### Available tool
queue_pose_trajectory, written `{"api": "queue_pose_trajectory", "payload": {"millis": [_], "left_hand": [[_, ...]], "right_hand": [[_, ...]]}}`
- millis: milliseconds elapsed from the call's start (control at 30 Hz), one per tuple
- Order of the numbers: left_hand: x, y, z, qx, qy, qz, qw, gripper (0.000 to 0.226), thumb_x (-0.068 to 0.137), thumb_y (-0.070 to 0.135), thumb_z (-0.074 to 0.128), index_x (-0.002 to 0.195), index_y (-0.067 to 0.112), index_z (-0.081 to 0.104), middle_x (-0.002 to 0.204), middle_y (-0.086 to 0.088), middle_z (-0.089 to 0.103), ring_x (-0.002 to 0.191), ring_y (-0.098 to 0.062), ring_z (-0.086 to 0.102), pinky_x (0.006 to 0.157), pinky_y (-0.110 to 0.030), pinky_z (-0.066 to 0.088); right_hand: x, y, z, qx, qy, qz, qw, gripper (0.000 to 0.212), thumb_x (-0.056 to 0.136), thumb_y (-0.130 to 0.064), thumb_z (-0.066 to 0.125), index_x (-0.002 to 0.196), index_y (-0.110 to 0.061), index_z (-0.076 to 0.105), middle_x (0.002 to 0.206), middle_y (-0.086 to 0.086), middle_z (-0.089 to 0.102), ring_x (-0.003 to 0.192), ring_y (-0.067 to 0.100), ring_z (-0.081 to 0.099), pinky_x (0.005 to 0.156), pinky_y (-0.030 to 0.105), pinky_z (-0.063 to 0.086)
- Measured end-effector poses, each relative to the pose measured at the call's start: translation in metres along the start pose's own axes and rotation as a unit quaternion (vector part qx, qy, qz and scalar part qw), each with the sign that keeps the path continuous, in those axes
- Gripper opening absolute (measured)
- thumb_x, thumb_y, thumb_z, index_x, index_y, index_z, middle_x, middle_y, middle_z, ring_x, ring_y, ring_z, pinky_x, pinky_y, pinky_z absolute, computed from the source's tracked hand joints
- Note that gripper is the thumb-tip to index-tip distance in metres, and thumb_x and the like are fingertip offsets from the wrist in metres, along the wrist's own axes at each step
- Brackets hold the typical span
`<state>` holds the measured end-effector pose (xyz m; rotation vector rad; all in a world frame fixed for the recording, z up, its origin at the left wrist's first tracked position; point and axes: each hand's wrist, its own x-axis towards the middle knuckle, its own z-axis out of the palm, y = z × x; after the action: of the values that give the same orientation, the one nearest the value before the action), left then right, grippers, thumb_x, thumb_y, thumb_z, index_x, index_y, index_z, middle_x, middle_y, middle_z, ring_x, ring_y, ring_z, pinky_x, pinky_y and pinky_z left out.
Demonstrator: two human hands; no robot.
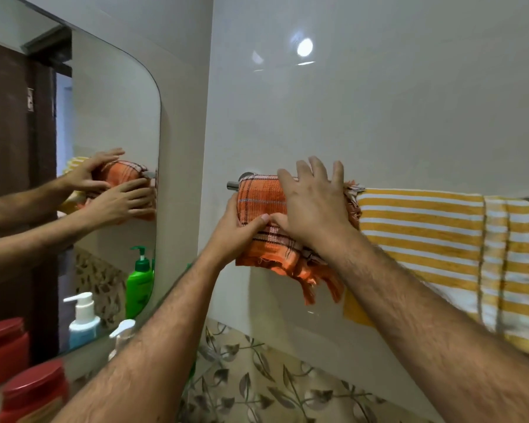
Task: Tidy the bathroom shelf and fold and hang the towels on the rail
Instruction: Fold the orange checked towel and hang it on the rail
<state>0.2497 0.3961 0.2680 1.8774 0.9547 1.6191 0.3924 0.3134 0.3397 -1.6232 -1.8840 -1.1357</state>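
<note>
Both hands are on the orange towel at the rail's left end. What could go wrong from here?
1. The orange towel sits at the rail's free left end, so a leftward tug by the left hand might slide it off.
2. The right hand works beside the yellow striped towel and could drag it askew.

An orange checked towel (258,203) hangs folded over the rail (233,185), just beside a yellow striped towel (434,233). The left hand (235,230) pinches its front layer, and the right hand (313,203) lies flat on it, fingers spread.
</note>
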Motion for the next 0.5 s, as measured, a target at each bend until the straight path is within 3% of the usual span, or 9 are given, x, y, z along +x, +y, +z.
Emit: {"api": "queue_pose_trajectory", "payload": {"millis": [133,200,267,367,500], "left_hand": [[-0.016,-0.003,0.0,0.148,0.117,0.088,0.978,0.07,0.088,0.049,0.056,0.148,0.019,0.037,0.145,-0.004,0.05,0.133,-0.017,0.048,0.11,-0.038,0.041],[-0.03,0.0,0.001,0.203,0.146,0.127,0.96,0.072,0.088,0.049,0.044,0.151,0.012,0.037,0.155,-0.01,0.039,0.144,-0.021,0.035,0.117,-0.034,0.029],[-0.044,0.006,0.003,0.233,0.149,0.144,0.95,0.068,0.09,0.044,0.038,0.15,0.01,0.04,0.157,-0.013,0.036,0.146,-0.024,0.032,0.118,-0.036,0.029],[-0.067,0.008,0.005,0.284,0.141,0.161,0.935,0.06,0.095,0.031,0.045,0.151,0.011,0.039,0.158,-0.011,0.035,0.146,-0.023,0.032,0.117,-0.039,0.032],[-0.106,0.016,0.003,0.347,0.13,0.137,0.919,0.059,0.095,0.028,0.058,0.149,0.015,0.04,0.159,-0.007,0.032,0.142,-0.021,0.037,0.111,-0.028,0.029]], "right_hand": [[-0.015,-0.012,-0.005,0.08,0.041,-0.028,0.996,0.074,0.089,-0.054,0.057,0.15,-0.017,0.034,0.156,0.015,0.033,0.15,0.034,0.016,0.12,0.057,0.004],[-0.027,-0.018,-0.006,0.128,0.065,-0.04,0.989,0.066,0.091,-0.046,0.057,0.147,-0.015,0.038,0.155,0.014,0.036,0.15,0.033,0.02,0.122,0.052,0.007],[-0.038,-0.023,-0.005,0.18,0.091,-0.052,0.978,0.058,0.092,-0.039,0.056,0.143,-0.013,0.043,0.153,0.014,0.04,0.148,0.032,0.024,0.122,0.048,0.011],[-0.055,-0.028,-0.001,0.256,0.107,-0.065,0.959,0.052,0.096,-0.032,0.051,0.143,-0.011,0.046,0.152,0.014,0.042,0.148,0.031,0.027,0.123,0.044,0.015],[-0.078,-0.034,0.007,0.379,0.075,-0.081,0.919,0.057,0.101,-0.041,0.032,0.146,-0.01,0.044,0.156,0.014,0.039,0.15,0.027,0.024,0.123,0.042,0.018]]}}
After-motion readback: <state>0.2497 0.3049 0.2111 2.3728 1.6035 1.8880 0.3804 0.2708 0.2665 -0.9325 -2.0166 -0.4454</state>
